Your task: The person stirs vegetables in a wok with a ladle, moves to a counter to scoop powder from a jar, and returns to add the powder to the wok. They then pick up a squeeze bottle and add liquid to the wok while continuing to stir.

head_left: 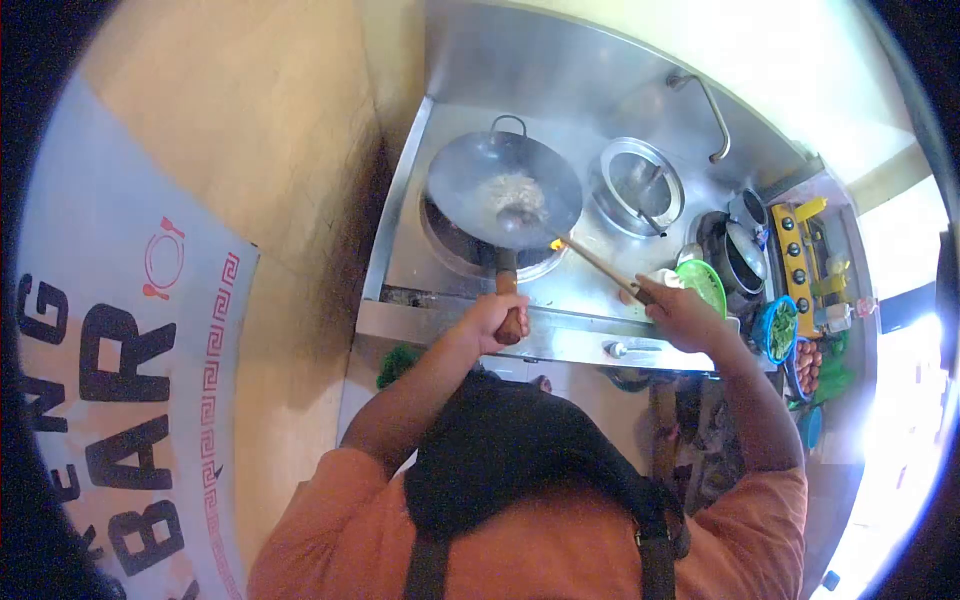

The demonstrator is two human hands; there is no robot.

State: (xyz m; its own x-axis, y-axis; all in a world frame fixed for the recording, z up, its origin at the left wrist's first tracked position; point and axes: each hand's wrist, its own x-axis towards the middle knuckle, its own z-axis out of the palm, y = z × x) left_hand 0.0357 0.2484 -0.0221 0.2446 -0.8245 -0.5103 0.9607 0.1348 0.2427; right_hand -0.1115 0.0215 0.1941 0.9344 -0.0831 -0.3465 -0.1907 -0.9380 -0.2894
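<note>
The wok (505, 190) stands tilted over the round burner (470, 245) of the steel bench (600, 285), at about 12 o'clock from the person. It holds a pale heap of food (512, 190), maybe rice or noodles; I cannot tell which.

Nearest to the camera are the orange shirt and the dark apron straps. From there the two forearms go forward. The left hand (492, 318) is closed tight around the wooden wok handle (508, 300), at about 11 o'clock. The right hand (682, 312), at about 1 o'clock, is closed around the end of a long ladle (585, 255), and the bowl of the ladle lies in the food. Just beside the right hand there is a green strainer (705, 283). Farther, at 1 o'clock, a second round opening (638, 185) holds a metal pot, and behind it a water tap (712, 115) bends over the bench. At 2 o'clock stand dark pots (740, 250), a yellow rack of bottles (805, 250) and a blue bowl of greens (778, 328).

A small flame (558, 243) shows under the rim of the wok, close to the ladle shaft. In my judgement the risks are these: the flame may lick up over the rim and reach the wooden shaft or the right hand; a strong push of the ladle in the tilted wok may throw food onto the bench; and steam rising from the wok may hide the food so that it burns.
</note>
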